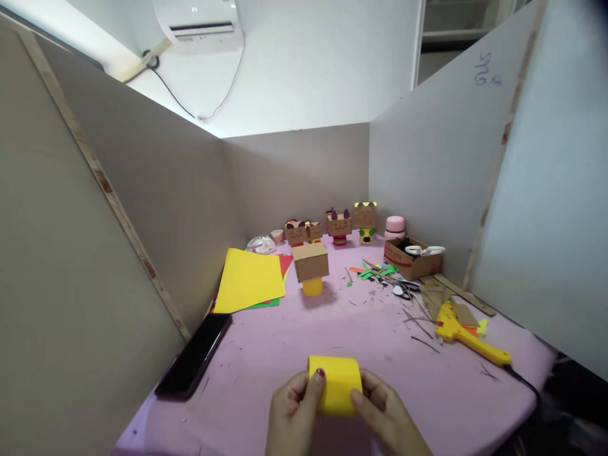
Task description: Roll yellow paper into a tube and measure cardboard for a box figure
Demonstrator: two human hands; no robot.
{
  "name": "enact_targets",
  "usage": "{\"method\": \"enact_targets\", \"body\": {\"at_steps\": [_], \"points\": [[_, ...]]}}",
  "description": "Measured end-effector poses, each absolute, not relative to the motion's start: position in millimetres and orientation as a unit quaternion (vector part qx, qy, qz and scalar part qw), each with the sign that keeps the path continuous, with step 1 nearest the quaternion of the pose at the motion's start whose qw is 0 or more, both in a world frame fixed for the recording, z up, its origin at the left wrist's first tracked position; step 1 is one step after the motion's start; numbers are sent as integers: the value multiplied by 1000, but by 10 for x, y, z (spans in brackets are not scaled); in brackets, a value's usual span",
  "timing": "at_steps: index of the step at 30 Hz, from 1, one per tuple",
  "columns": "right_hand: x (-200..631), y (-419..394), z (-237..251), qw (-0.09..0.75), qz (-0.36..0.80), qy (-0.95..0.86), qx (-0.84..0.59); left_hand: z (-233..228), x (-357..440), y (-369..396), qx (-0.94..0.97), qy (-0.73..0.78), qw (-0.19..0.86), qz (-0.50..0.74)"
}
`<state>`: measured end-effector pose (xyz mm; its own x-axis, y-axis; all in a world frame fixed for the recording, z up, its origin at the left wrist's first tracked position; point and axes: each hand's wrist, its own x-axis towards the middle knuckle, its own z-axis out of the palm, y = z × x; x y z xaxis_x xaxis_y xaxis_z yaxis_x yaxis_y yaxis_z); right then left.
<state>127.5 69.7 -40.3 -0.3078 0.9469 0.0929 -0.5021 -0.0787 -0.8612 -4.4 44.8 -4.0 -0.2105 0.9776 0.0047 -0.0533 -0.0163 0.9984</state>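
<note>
Hands meet low at the near edge of the pink surface: the left hand and the right hand both grasp a curved piece of yellow paper, thumbs pressed on its front, holding it just above the surface. A black phone lies to the left, near the partition wall. Farther back sit a stack of coloured sheets with yellow on top, and a cardboard box on a yellow cup. A yellow glue gun rests to the right among paper scraps. Small cardboard figures line the back, beside an open box holding scissors.
</note>
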Motion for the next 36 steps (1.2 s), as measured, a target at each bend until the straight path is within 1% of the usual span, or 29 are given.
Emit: {"method": "enact_targets", "body": {"at_steps": [5,7,9,10,13,15,17,19,21,22,24,26,29,32,34,36], "points": [[1211,833,-463,487,729,-404,-261,-76,-107,559,443,527,460,562],[1213,913,-467,475,765,-371,-229,-75,-200,608,465,535,430,559],[1219,1003,-457,467,799,-324,-200,-84,-329,666,540,537,351,545],[1217,1050,-451,463,812,-299,-192,-95,-397,702,595,526,294,532],[1185,1197,-453,436,844,-237,-205,-130,-559,835,757,452,79,465],[1170,1301,-476,408,859,-217,-219,-124,-609,929,814,406,-41,413],[1196,1407,-501,397,852,-218,-261,-81,-628,1007,834,393,-98,375],[1266,1503,-506,443,784,-262,-346,-16,-638,1067,828,409,-112,366],[1342,1568,-477,517,647,-361,-429,45,-640,1118,813,430,-111,376],[1365,1584,-451,536,577,-429,-442,68,-634,1145,805,440,-107,384],[1352,1592,-394,537,479,-559,-412,89,-601,1208,793,454,-97,394],[1263,1594,-361,518,440,-639,-360,77,-540,1287,786,464,-105,395],[1093,1647,-406,513,416,-668,-343,12,-429,1409,783,465,-143,388],[1027,1728,-515,478,430,-682,-347,-67,-334,1489,773,471,-161,393],[1051,1756,-558,444,484,-673,-339,-105,-294,1508,770,475,-163,394],[1097,1759,-552,416,582,-628,-306,-120,-279,1508,772,469,-165,395]]}}
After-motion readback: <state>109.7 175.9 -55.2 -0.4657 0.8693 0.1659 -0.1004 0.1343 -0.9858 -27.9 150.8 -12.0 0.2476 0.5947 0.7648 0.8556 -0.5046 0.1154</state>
